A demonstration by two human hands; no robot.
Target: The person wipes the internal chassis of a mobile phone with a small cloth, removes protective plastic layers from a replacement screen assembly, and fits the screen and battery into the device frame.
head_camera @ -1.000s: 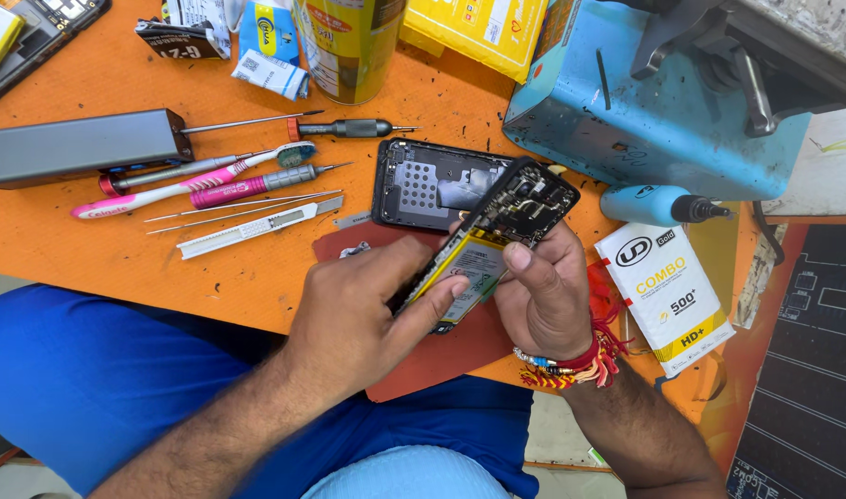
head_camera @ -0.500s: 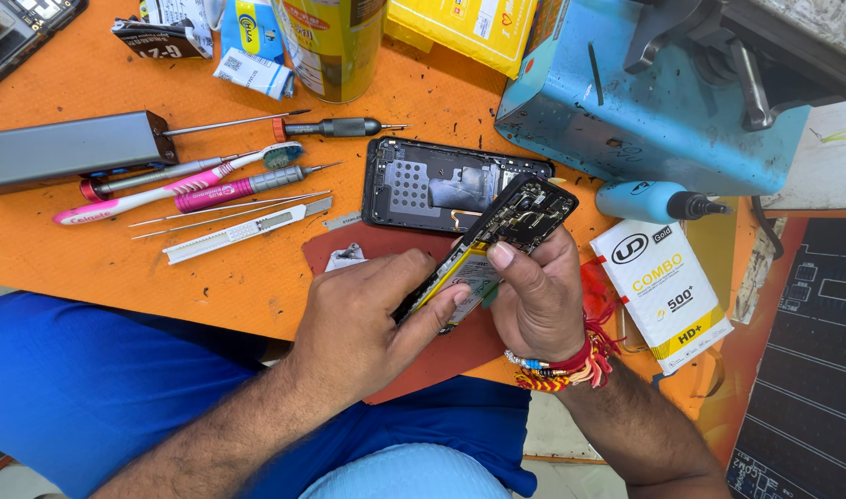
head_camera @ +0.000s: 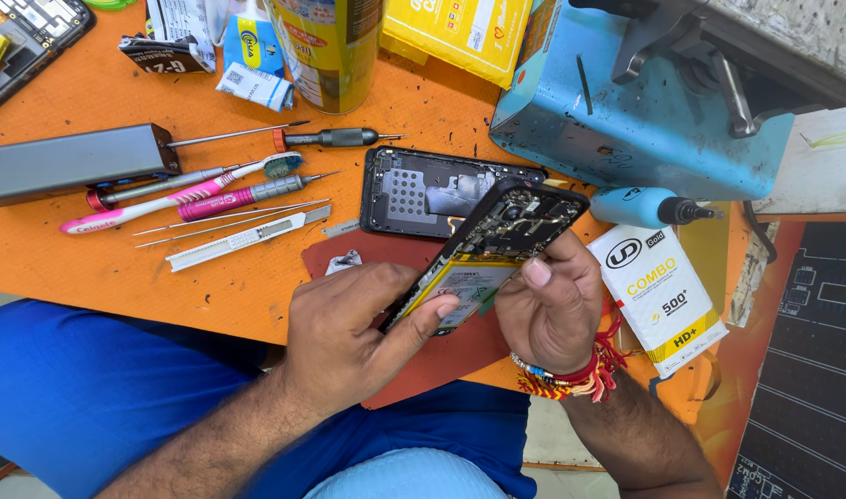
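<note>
Both hands grip an opened phone (head_camera: 497,249) tilted above an orange table (head_camera: 90,268), the left hand (head_camera: 349,337) closed on its lower edge, the right hand (head_camera: 552,310) pinching its side, a detached back cover (head_camera: 423,194) lying just beyond

An orange worktable (head_camera: 90,268) (scuffed and speckled) stood under bright, even light, with pale floor (head_camera: 552,444) beneath.

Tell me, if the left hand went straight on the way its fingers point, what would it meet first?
The left hand points up and right, already touching the opened phone. Past that, probably the right hand, though depth is unclear.
</note>
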